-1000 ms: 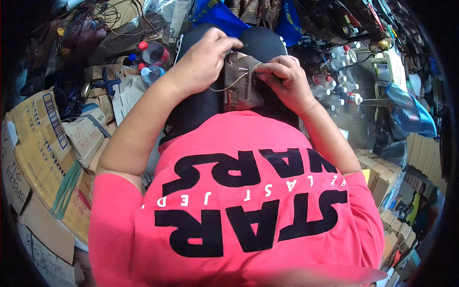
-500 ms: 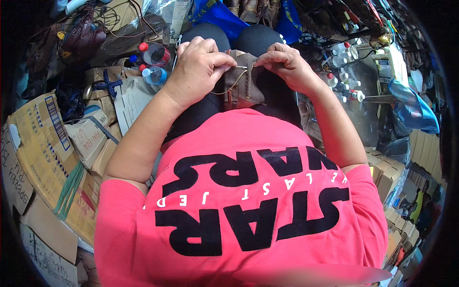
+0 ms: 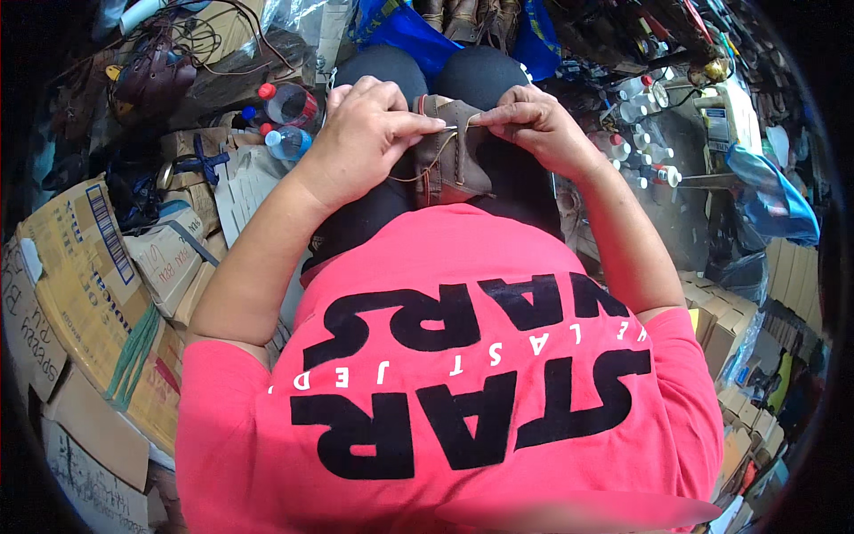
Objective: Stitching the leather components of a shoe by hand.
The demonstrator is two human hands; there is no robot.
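Note:
A brown leather shoe point(image 3: 452, 173) rests between my thighs, with a line of stitching along its top. My left hand point(image 3: 360, 133) is closed, its thumb and forefinger pinching a thin metal needle point(image 3: 451, 128) over the shoe. A pale thread point(image 3: 433, 165) loops down across the leather from near the needle. On the other side of the seam, my right hand point(image 3: 538, 129) is also closed in a pinch, its fingertips at the leather. Something thin shows at those fingertips, too small to tell whether thread or a second needle.
Cardboard boxes point(image 3: 89, 258) crowd my left, near several plastic bottles point(image 3: 289, 142). More bottles point(image 3: 645, 147) stand on the right by a blue plastic bag point(image 3: 769, 191). Beyond my knees, brown shoes point(image 3: 464, 22) sit on a blue sheet point(image 3: 400, 31).
My left hand has shifted slightly right, bringing the needle closer to the right fingertips. The right hand has tilted a little and stays at the seam.

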